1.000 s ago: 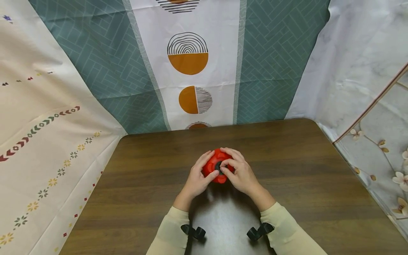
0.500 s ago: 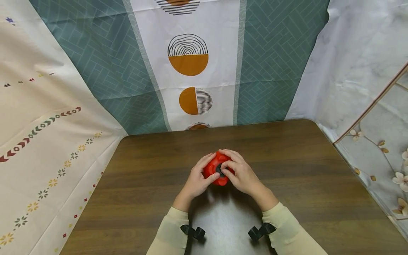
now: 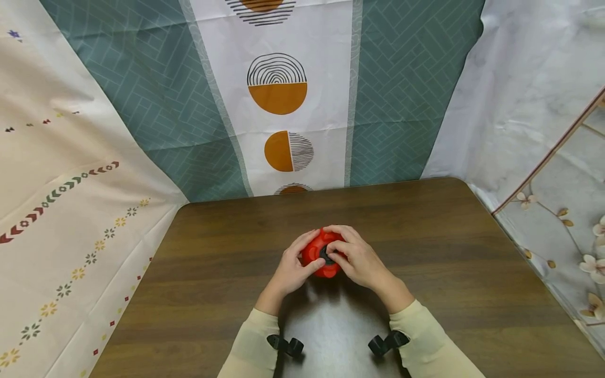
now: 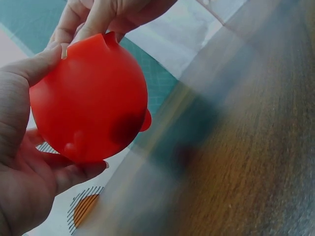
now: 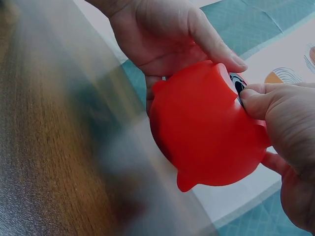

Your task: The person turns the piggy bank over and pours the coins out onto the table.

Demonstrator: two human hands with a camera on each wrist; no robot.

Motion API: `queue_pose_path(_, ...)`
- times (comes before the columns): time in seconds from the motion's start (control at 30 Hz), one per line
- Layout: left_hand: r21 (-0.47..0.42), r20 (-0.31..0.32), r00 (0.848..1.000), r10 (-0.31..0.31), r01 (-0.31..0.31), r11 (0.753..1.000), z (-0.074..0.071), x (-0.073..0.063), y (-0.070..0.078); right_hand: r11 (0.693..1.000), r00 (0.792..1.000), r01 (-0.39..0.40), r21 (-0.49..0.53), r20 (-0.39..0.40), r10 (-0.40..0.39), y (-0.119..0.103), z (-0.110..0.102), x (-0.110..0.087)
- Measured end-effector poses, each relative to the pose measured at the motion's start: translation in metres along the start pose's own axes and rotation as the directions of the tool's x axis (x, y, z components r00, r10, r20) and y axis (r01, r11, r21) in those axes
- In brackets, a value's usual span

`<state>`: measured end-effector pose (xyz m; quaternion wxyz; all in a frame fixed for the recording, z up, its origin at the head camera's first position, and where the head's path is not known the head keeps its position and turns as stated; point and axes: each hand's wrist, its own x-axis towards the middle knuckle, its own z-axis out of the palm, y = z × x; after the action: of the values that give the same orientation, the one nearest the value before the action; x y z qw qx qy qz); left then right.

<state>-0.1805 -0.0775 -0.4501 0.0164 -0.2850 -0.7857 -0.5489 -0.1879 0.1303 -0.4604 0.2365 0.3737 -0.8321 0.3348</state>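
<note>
A smooth red rounded thing [image 3: 312,251] with several blunt bumps and a dark round centre [image 3: 325,255] on its upper face is held between both hands over the table. My left hand [image 3: 294,265] grips it from the left, thumb lying across the top beside the dark centre and fingers round the far side. With thumb and index finger, my right hand [image 3: 356,257] pinches at the dark centre, while its other fingers spread along the far right side. In the left wrist view the plain underside [image 4: 91,98] hangs above the tabletop. The right fingertips partly hide the dark part [image 5: 238,83].
A brown wood-grain table [image 3: 227,294] spreads around the hands. Behind it hangs a green and white patterned cloth [image 3: 326,89], with a cream cloth [image 3: 56,199] at left and a floral pale cloth [image 3: 534,131] at right. Black camera mounts [image 3: 287,345] sit on both wrists.
The red thing and both hands have come slightly lower in the head view, towards the body. The grip of both hands looks the same throughout.
</note>
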Motion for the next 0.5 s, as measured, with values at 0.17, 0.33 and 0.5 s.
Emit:
queue_pose_path(0.17,-0.048,-0.030,0.997,-0.070,0.069,0.996,-0.0013,-0.0018,0.0012,1.000,0.999,-0.013,0.017,-0.038,0.014,0.0008,0.0025,-0.0003)
queue_pose_path(0.33,-0.061,-0.031,0.996,-0.082,0.080,0.995,-0.0024,-0.0016,0.0019,0.998,0.997,-0.031,0.054,-0.069,0.035,0.0028,0.0020,0.0001)
queue_pose_path(0.5,-0.061,-0.013,0.998,-0.064,0.063,0.996,-0.0024,-0.0004,0.0019,0.996,0.998,-0.041,0.081,-0.053,0.046,0.0046,0.0002,-0.0013)
